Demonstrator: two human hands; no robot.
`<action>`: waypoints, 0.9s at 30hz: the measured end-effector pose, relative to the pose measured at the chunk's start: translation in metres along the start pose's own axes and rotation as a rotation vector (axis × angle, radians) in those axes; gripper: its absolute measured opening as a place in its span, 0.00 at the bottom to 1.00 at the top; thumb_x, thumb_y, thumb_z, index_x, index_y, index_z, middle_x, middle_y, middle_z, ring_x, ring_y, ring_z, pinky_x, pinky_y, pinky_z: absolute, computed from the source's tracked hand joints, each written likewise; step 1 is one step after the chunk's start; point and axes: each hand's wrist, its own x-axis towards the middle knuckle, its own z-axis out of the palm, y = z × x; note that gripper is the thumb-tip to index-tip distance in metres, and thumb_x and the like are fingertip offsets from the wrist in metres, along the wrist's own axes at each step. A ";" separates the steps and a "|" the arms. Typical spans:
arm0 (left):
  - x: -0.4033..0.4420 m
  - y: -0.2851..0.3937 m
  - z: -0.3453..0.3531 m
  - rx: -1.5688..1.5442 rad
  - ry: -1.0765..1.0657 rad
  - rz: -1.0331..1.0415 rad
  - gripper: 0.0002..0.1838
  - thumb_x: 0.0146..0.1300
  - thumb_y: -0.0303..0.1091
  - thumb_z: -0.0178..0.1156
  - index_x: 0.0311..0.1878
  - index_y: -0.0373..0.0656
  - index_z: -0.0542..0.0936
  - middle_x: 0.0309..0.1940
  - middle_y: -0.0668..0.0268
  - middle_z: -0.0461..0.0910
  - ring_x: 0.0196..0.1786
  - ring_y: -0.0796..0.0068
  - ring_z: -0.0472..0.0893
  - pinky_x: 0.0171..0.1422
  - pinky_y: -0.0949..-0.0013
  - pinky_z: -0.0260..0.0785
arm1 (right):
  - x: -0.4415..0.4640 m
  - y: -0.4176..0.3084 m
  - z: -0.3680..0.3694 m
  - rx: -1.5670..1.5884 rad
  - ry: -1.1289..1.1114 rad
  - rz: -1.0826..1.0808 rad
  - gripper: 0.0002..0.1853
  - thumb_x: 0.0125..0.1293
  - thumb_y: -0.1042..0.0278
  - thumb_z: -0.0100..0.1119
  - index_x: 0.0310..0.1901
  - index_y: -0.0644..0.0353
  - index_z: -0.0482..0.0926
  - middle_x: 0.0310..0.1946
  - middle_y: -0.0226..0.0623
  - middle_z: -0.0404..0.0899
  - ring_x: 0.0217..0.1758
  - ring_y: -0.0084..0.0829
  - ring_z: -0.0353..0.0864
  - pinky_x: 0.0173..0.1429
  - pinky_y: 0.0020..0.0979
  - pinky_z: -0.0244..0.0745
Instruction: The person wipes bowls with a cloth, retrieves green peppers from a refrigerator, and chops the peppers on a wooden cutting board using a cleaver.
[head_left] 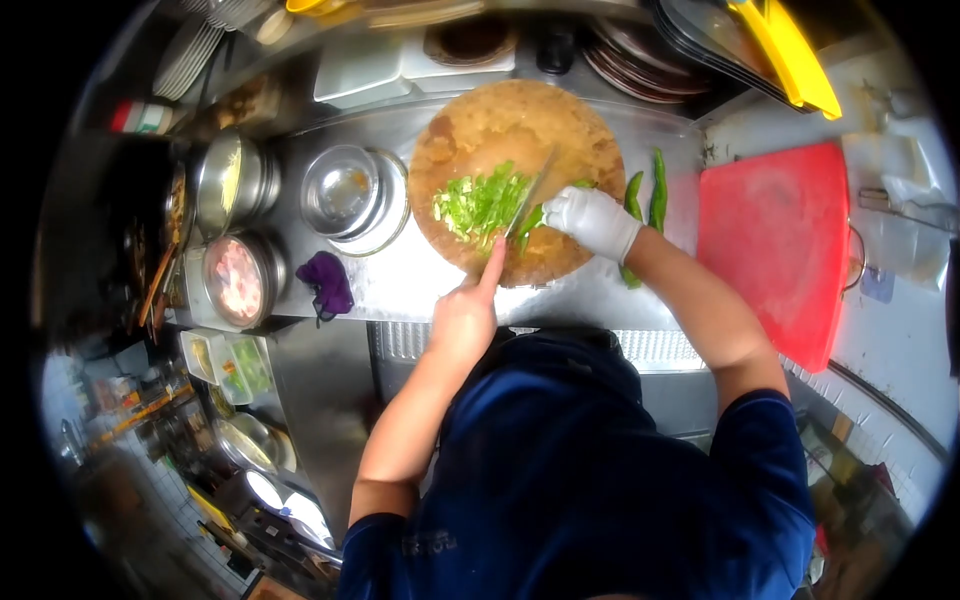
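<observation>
On the round wooden chopping board [570,115], my left hand [467,312] is closed around a knife [532,192], its index finger stretched along the knife toward the blade. Left of the blade lies a pile of chopped green chili peppers [480,205]. My right hand [592,220], in a whitish glove, is closed on a green chili pepper [531,222] just right of the blade. Its fingertips are partly hidden by the glove's bulk. More whole green chilies [658,190] lie on the steel counter beyond the board's right edge.
A red cutting board [770,250] stands at the right. Left of the round board are stacked metal bowls [340,190], a purple cloth-like item [326,284] and a pot of pale pink pieces [237,278]. White containers [360,72] and stacked plates [640,65] line the back.
</observation>
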 end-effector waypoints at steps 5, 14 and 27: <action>-0.029 0.010 -0.028 -0.009 -0.004 0.024 0.52 0.57 0.17 0.58 0.87 0.55 0.57 0.31 0.52 0.81 0.31 0.47 0.86 0.41 0.47 0.81 | -0.001 0.001 0.001 0.020 -0.040 0.030 0.07 0.62 0.73 0.60 0.38 0.53 0.86 0.37 0.31 0.84 0.44 0.35 0.83 0.49 0.36 0.85; -0.029 0.008 -0.015 0.004 -0.068 0.010 0.51 0.57 0.17 0.57 0.87 0.55 0.57 0.32 0.51 0.81 0.32 0.47 0.86 0.41 0.47 0.82 | -0.005 0.002 -0.006 0.021 0.058 0.062 0.08 0.64 0.73 0.60 0.40 0.53 0.87 0.38 0.32 0.84 0.45 0.36 0.84 0.47 0.36 0.86; -0.014 0.007 -0.010 -0.010 -0.113 0.012 0.52 0.57 0.17 0.56 0.87 0.55 0.56 0.35 0.47 0.84 0.34 0.44 0.87 0.43 0.45 0.81 | -0.012 0.009 -0.011 -0.036 -0.153 0.163 0.09 0.61 0.74 0.61 0.39 0.55 0.90 0.45 0.30 0.89 0.47 0.35 0.85 0.52 0.34 0.84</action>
